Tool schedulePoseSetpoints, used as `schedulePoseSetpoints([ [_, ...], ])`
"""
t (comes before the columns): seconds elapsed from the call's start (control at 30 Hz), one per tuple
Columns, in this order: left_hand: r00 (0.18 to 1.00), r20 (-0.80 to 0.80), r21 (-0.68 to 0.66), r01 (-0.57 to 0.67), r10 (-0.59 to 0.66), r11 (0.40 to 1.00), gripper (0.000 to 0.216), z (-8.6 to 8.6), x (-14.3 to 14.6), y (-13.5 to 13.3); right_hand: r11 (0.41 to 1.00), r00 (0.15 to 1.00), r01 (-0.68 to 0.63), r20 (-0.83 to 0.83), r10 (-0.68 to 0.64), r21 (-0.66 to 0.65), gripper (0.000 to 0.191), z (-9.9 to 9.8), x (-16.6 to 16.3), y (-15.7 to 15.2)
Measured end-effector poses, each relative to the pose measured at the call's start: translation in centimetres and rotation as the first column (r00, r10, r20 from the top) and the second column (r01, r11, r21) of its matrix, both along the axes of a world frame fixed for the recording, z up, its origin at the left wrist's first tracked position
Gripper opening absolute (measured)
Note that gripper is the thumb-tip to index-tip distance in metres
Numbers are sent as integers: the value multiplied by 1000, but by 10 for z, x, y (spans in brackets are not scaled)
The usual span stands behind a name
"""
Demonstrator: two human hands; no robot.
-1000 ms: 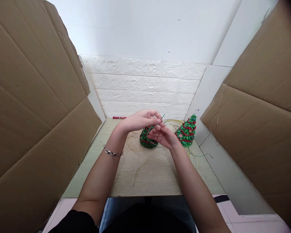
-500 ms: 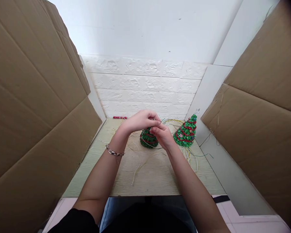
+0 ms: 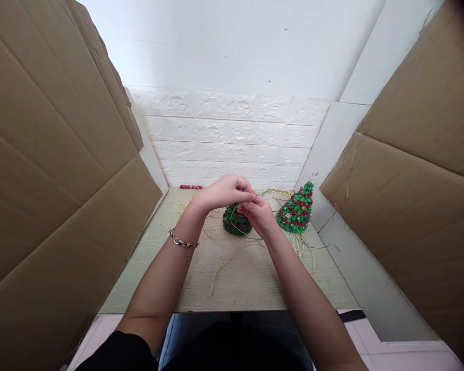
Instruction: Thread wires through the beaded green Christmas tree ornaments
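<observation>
— What are the hands doing over there?

— The left hand [image 3: 224, 191] and right hand [image 3: 260, 216] meet fingertip to fingertip above the small beaded tree [image 3: 235, 220], both pinching a thin green wire [image 3: 235, 210] that loops down beside it.

— And where does that tree stand?

— On the wooden table [image 3: 247, 278], mid-far, partly hidden behind the hands. A taller finished tree [image 3: 296, 208] stands just to its right, loose wire strands [image 3: 220, 263] lie scattered about, and a red pen [image 3: 191, 187] lies by the wall.
</observation>
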State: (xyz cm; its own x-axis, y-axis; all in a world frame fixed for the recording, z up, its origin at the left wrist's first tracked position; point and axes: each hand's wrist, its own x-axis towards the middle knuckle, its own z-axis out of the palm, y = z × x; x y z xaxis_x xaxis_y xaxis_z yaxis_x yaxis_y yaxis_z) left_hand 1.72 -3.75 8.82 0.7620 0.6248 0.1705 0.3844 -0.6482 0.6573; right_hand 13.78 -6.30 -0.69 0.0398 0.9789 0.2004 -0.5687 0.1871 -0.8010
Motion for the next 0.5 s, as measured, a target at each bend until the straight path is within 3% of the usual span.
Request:
schedulePoseSetpoints([
  [0.33, 999, 35, -31, -10, 11, 999, 20, 0, -7, 7, 1000, 999, -1, 33, 1, -5, 34, -2, 4, 2],
  [0.5, 998, 41, -44, -44, 46, 998, 23, -1, -5, 8, 997, 997, 78, -3, -78, 14, 33, -1, 2, 1],
])
